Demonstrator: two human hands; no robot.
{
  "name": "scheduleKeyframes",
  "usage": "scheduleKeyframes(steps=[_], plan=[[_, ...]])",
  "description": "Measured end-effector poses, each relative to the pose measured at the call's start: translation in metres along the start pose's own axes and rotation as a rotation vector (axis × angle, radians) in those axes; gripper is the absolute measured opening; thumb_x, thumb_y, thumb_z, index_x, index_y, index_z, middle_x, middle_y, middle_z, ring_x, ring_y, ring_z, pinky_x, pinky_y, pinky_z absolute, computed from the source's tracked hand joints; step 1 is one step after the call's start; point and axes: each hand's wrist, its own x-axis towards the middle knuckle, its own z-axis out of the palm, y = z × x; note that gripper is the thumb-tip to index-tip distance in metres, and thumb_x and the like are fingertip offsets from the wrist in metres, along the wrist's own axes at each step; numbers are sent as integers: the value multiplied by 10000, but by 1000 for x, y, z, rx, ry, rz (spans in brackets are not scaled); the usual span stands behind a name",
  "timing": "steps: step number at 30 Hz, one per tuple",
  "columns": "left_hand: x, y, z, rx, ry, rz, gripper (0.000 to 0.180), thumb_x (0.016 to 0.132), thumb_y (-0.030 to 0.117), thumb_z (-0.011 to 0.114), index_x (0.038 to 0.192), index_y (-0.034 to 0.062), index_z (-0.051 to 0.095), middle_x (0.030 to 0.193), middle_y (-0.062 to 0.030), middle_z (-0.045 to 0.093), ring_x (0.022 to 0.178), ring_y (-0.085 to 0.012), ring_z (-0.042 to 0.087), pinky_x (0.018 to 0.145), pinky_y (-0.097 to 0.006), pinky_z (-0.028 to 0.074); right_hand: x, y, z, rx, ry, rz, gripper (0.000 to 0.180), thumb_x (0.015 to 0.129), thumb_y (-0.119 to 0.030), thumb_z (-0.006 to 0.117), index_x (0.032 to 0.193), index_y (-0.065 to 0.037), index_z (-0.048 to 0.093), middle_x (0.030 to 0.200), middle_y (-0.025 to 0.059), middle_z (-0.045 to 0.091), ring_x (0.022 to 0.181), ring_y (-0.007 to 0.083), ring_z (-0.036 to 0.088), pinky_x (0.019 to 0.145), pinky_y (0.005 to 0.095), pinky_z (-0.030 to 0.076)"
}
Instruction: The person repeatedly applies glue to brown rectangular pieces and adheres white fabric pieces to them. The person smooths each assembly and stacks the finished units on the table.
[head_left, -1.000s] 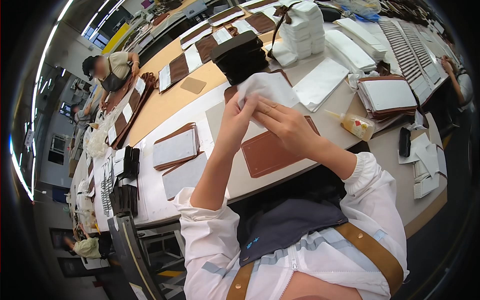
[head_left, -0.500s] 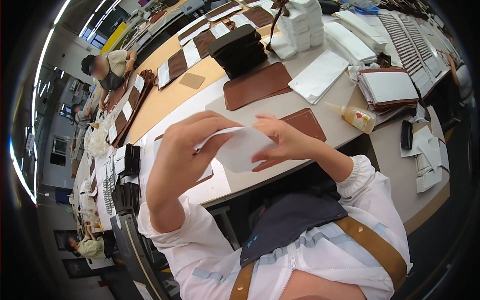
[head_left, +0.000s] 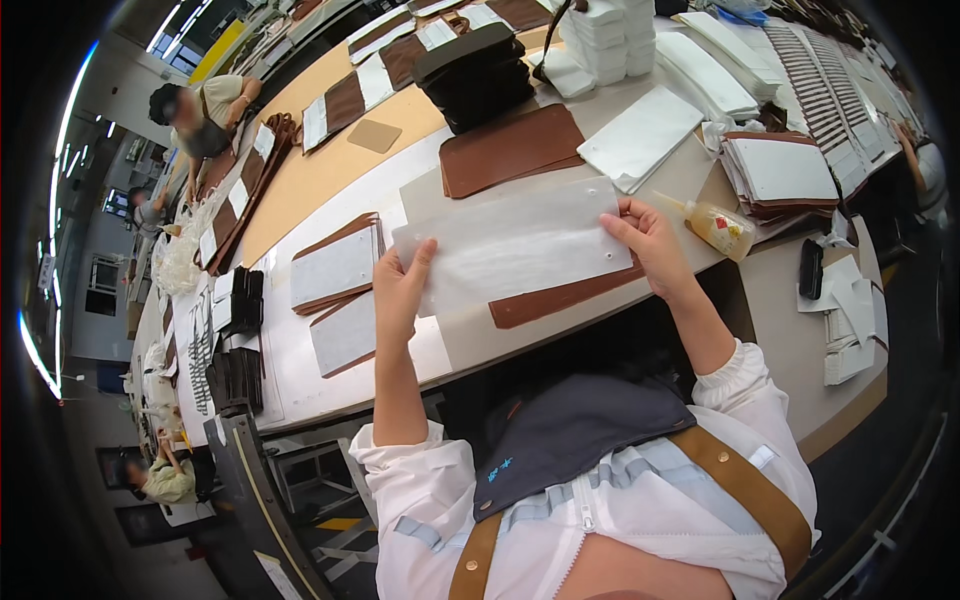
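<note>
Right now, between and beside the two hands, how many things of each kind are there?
1 translucent sheet, held by left hand and right hand
1 brown piece under it
1 squeeze bottle beside the right hand
Total: 3

Left hand (head_left: 402, 290) raised, fingers up, pinching, right hand (head_left: 647, 240) pinching, forearms apart

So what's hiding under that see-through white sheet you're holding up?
Under the translucent white sheet, held by the left hand and right hand, a brown leather piece pokes out below its lower edge. The rest of the piece is covered, so its full shape can't be seen.
</note>
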Motion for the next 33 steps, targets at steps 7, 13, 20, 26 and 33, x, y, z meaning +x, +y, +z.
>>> scheduleKeyframes(steps=[7, 13, 20, 26, 33], plan=[[-13, -58, 24, -222, -194, -92, 238, 1000, 231, 624, 1013, -5, 653, 866, 16, 639, 802, -51, 527, 719, -234, 423, -1, 17, -23, -198, 112, -46, 180, 978, -101, 628, 1113, 17, 645, 878, 34, 723, 757, 39, 632, 703, 198, 502], [-26, -82, 48, 45, -18, -9, 502, 972, 154, 649, 1415, -24, 493, 787, -7, 642, 711, -62, 547, 671, -217, 435, -1, 30, -40, -317, 164, -85, 161, 973, -90, 627, 1072, 29, 672, 883, 7, 710, 749, 17, 593, 679, 182, 461], [-47, -72, 66, 336, 107, 161, 470, 941, 167, 685, 1393, 90, 584, 640, -80, 546, 560, -170, 485, 584, -302, 443, 1, 34, -46, -388, 178, -112, 163, 979, -96, 617, 1056, 35, 676, 901, -2, 704, 772, 16, 584, 699, 183, 450], [-53, -91, 78, 230, 177, 276, 252, 961, 132, 640, 1190, 58, 715, 808, -144, 680, 624, -254, 597, 614, -345, 480, 2, 38, -56, -429, 192, -99, 175, 985, -96, 607, 1071, 45, 666, 930, 10, 707, 804, 26, 595, 730, 189, 460], [-51, -94, 76, 363, 158, 224, 257, 947, 118, 645, 1187, 52, 707, 825, -158, 685, 691, -308, 643, 637, -384, 495, 9, 44, -56, -447, 182, -102, 179, 993, -98, 605, 1081, 47, 660, 930, 12, 705, 809, 31, 602, 732, 191, 467]])
